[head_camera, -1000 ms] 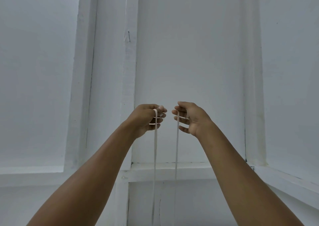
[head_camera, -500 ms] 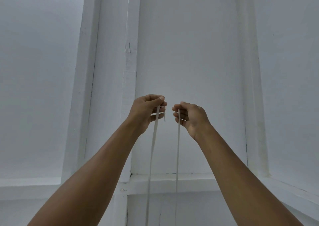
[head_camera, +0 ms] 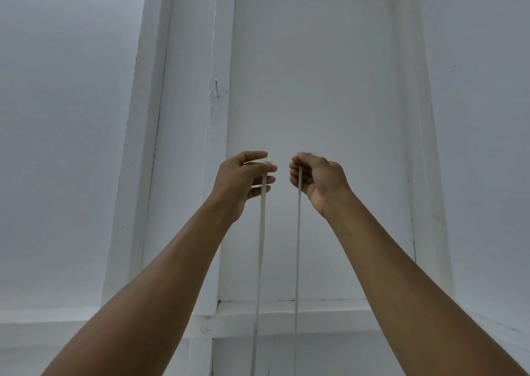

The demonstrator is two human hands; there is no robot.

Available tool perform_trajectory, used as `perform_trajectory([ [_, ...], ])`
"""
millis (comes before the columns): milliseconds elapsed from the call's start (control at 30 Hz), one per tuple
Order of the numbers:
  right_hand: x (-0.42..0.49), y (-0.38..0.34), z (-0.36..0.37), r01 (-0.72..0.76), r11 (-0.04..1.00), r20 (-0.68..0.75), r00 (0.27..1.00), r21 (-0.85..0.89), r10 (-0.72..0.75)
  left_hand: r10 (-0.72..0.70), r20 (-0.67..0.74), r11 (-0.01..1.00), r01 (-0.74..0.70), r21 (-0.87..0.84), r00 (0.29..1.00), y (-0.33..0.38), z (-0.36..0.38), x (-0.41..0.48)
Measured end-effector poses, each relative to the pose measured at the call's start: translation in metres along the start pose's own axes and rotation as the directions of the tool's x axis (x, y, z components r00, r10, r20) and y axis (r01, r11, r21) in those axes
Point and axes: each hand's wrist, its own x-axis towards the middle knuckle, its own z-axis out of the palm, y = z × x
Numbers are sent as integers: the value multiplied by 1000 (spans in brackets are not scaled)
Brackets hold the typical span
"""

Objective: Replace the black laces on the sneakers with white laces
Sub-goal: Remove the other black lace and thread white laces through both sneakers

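Two bare forearms rise from the bottom corners twd the middle, hands up at about the same height, close but apart. Our left hand [head_camera: 243, 180] has its fingers [head_camera: 266, 179] curled w/ thumb on top, pinching the upper end of the left strand [head_camera: 261, 246] of white lace. Our right hand [head_camera: 318, 180] is curled too, its fingers clamped on the right strand [head_camera: 297, 246]. Both strands hang straight down btwn the arms, side by side, not touching, & run out of the bottom edge; we can't tell if they're one lace or two. Behind is a white wall panel [head_camera: 315, 88] w/ a ledge [head_camera: 286, 315] low down & a nail [head_camera: 217, 87] in the upright trim at left.
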Motion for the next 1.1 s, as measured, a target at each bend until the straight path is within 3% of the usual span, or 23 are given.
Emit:
perform_trajectory([
  [233,-2,5,1,70,996,56,996,-60,-67,-14,-33,1000,14,2,999,8,3,-1],
  [667,-7,-7,6,-20,999,61,998,37,17,-39,-129,993,53,109,991,30,16,-3],
  [1100,-15,-16,9,21,999,43,999,-41,-19,46,-151,979,-15,202,987,52,17,-5],
])
